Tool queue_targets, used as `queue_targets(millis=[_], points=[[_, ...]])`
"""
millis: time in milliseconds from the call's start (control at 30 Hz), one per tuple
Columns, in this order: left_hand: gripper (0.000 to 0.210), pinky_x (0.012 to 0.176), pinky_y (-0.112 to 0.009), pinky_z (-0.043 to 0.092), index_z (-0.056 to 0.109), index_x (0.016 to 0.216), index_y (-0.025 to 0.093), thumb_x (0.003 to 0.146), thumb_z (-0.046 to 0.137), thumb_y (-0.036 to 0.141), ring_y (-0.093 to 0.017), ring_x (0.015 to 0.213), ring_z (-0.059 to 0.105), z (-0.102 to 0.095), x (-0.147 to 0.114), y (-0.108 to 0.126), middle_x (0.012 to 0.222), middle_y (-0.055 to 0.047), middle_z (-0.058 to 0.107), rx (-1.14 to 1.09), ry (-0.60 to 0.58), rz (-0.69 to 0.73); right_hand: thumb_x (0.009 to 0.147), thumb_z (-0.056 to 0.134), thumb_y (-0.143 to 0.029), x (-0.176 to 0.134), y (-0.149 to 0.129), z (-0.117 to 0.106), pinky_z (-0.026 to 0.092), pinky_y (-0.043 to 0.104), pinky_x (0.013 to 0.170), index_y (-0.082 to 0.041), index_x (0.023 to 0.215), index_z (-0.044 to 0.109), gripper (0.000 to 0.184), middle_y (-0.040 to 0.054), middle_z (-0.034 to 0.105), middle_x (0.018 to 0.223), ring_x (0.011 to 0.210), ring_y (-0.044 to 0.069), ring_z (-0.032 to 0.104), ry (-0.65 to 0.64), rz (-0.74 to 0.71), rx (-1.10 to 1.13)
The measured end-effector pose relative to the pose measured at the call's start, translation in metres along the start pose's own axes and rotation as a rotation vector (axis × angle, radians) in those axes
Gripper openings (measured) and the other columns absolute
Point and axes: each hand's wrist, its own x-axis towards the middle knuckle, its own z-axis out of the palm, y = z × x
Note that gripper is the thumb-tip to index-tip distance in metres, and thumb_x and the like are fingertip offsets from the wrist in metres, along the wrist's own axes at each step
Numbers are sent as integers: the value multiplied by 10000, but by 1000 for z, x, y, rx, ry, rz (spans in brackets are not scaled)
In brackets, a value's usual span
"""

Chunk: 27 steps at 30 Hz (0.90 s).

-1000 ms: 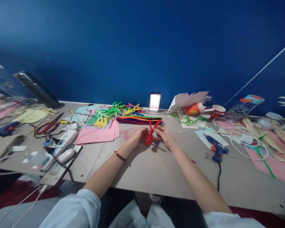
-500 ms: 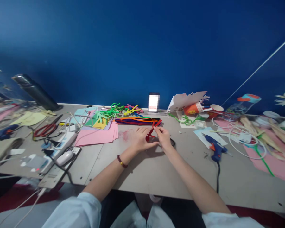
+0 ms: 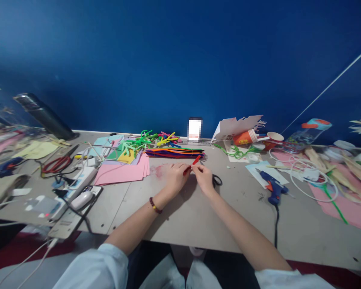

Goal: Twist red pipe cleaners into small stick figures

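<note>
My left hand (image 3: 177, 176), with a beaded bracelet at the wrist, is closed around a red pipe cleaner (image 3: 195, 160). Its fingertips meet those of my right hand (image 3: 203, 178), which pinches the same red piece. A short red end sticks up between the two hands; the rest is mostly covered by fingers. Just behind lies a bundle of pipe cleaners (image 3: 174, 153) in dark, orange and green colours. Beside my right hand, the black loop of what looks like scissors (image 3: 217, 180) rests on the table, partly hidden.
Pink paper (image 3: 120, 174) and tangled green pipe cleaners (image 3: 141, 140) lie at the back left. A power strip (image 3: 75, 186) with cables is on the left. To the right are a blue glue gun (image 3: 273, 186), paper cups (image 3: 246, 138) and a white cable (image 3: 291, 170). A phone-like screen (image 3: 195, 130) stands behind.
My hands have drawn closer together. The red pipe cleaner shows less between them, its end now pointing up to the right. More of the black loop is visible beside my right hand.
</note>
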Motion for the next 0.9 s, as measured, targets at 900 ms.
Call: queue_targets(millis=[900], points=[[295,516,-216,380,683,729,119,631,771,382,-85,522,516,-7,10,-11,652,-39,650,-1273,-562,-623,637,720,-452,35,-29,-63,228,227,430,-150,743,679,323,-44,492,473,419,69,347,-825,230,-78]])
